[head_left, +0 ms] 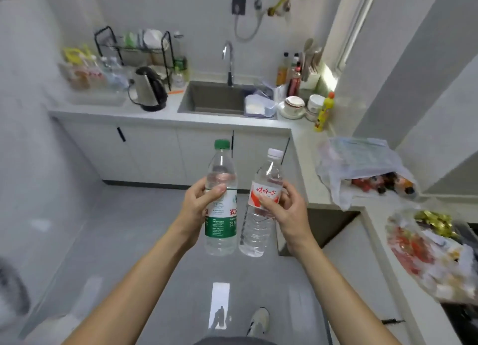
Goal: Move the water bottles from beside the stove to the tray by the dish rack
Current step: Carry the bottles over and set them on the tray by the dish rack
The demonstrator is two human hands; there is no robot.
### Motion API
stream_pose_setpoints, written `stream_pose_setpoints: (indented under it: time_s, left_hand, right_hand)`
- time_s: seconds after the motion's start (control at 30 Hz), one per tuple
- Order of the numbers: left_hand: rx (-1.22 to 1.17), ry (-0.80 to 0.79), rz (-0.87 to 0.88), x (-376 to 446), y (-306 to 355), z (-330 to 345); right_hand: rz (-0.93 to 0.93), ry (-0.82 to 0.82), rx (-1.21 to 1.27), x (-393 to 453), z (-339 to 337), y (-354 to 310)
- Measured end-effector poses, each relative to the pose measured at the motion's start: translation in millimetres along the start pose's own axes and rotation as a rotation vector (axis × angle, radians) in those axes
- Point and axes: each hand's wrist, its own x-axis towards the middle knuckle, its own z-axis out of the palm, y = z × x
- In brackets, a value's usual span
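My left hand [200, 202] grips a clear water bottle with a green cap and green label [221, 223], held upright over the floor. My right hand [287, 207] grips a second clear bottle with a white cap and red-and-white label [258, 225], tilted slightly, its base almost touching the first bottle. Far off at the back left, a clear tray [95, 98] sits on the counter beside the black wire dish rack [134, 47] and holds several bottles.
An electric kettle [148, 90] stands right of the tray. The sink [214, 99] with a tap lies behind my hands. Plastic bags [362, 169] and snack packets [426, 251] crowd the right counter. Grey floor stretches ahead.
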Motion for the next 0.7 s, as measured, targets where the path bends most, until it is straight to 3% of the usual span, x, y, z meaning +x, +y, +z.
stream_pose_setpoints:
  time_s: [0.3, 0.7]
  left_hand:
    - [-0.057, 0.362, 0.043, 99.1, 26.6, -139.9]
    - [-0.084, 0.751, 0.054, 228.9, 86.0, -286.4]
  right_hand:
    - [0.021, -0.327, -0.018, 168.1, 157.1, 33.0]
    - [0.015, -0.65, -0.103, 383.9, 342.1, 16.6]
